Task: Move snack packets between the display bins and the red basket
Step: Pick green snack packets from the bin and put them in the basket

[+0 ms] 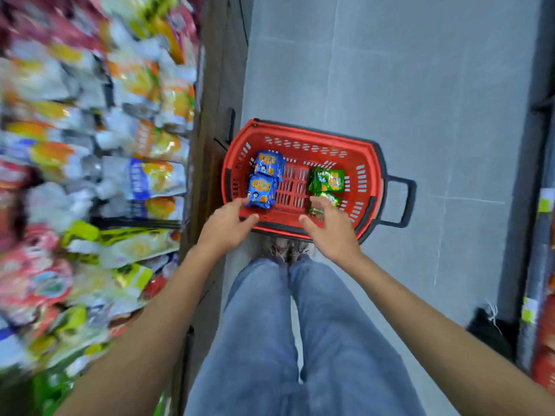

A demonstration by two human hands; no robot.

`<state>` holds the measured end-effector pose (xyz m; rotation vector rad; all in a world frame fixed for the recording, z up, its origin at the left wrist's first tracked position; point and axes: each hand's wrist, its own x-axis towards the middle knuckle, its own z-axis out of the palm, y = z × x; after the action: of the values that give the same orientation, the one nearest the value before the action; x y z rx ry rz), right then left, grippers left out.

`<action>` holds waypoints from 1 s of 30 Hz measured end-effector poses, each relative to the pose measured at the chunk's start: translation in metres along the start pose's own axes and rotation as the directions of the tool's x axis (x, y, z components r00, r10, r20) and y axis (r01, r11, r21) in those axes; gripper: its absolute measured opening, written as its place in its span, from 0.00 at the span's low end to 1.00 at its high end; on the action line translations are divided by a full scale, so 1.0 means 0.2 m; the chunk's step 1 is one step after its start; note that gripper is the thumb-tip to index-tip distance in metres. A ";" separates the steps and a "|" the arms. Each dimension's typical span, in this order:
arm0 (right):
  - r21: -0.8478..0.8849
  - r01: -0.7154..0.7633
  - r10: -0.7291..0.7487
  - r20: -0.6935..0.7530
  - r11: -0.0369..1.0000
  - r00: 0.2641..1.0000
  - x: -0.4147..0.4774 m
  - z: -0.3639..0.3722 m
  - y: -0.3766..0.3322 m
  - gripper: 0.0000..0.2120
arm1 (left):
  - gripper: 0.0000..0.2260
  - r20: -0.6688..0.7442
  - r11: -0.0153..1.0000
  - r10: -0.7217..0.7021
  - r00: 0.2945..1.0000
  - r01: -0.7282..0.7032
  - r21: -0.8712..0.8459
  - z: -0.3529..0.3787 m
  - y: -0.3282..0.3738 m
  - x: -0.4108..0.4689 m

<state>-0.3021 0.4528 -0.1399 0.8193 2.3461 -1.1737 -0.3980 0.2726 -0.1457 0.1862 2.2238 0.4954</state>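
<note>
- The left hand (228,226) reaches forward over the near rim of a red plastic slotted basket (300,136). Its fingers are loosely spread and grip nothing, and the fingertips are right at the nearer of two blue snack packets (261,190).
- The right hand (330,229) reaches in beside it, well apart from the left. Its fingers are relaxed and slightly bent over the nearer of two green snack packets (329,179), holding nothing.
- The blue packets lie in the basket's left half and the green ones in its right half, with bare slotted base between them.
- At far left, the display bins (99,175) of bright packets are badly blurred, so no labels can be read.
- The right hand's fingers cover part of the nearer green packet, and whether they touch it cannot be told.
- The basket sits on a grey tiled floor (420,85), with its black handle (402,202) sticking out to the right.
- Blue jeans (270,325) fill the bottom centre.
</note>
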 end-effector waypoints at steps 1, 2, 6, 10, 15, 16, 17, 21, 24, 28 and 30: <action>0.013 0.024 -0.024 -0.010 1.000 1.000 -0.09 -0.05 -0.04 0.22 | 0.22 0.002 1.000 0.028 1.000 -0.028 -0.005 -0.03 0.03 -0.10; 0.030 0.045 -0.045 -0.009 0.999 0.999 -0.18 -0.10 -0.09 0.22 | 0.22 -0.006 0.999 0.051 0.999 -0.051 -0.013 -0.06 0.06 -0.19; 0.131 0.091 -0.092 -0.001 0.987 0.996 -0.43 -0.20 -0.18 0.22 | 0.21 -0.067 0.994 0.069 0.995 -0.074 -0.085 -0.09 0.07 -0.51; 0.137 0.143 -0.151 0.048 0.980 0.987 -0.54 -0.26 -0.17 0.21 | 0.20 -0.134 0.981 -0.023 0.991 -0.004 -0.196 -0.05 0.04 -0.71; 0.018 0.247 -0.245 0.206 0.969 0.947 -0.57 -0.34 -0.11 0.21 | 0.20 -0.214 0.916 -0.214 0.953 0.119 -0.384 0.07 0.05 -0.92; 0.003 0.269 -0.261 0.248 0.963 0.933 -0.58 -0.36 -0.08 0.21 | 0.20 -0.235 0.894 -0.248 0.940 0.128 -0.430 0.11 0.06 -0.96; -0.019 0.290 -0.272 0.291 0.957 0.917 -0.60 -0.38 -0.05 0.20 | 0.19 -0.261 0.863 -0.292 0.920 0.136 -0.486 0.14 0.08 -1.01; -0.063 0.354 -0.288 0.458 0.933 0.841 -0.72 -0.42 0.05 0.18 | 0.18 -0.312 0.689 -0.492 0.813 0.145 -0.710 0.34 0.16 -1.31; -0.111 0.455 -0.307 0.597 0.883 0.741 -0.81 -0.38 0.03 0.18 | 0.16 -0.314 0.571 -0.617 0.722 0.136 -0.809 0.52 0.17 -1.55; -0.122 0.665 -0.350 0.773 0.736 0.530 -0.95 -0.23 -0.10 0.18 | 0.14 -0.248 0.340 -0.805 0.539 0.076 -0.937 0.77 0.15 -1.85; -0.105 0.736 -0.339 0.838 0.669 0.427 -1.04 -0.13 -0.17 0.18 | 0.15 -0.181 0.211 -0.879 0.441 0.019 -0.977 0.90 0.14 -1.97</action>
<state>-0.1705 0.3888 0.0138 -0.6520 1.9687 -0.8182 -0.0069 0.2327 0.0398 -1.7035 2.0975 1.5154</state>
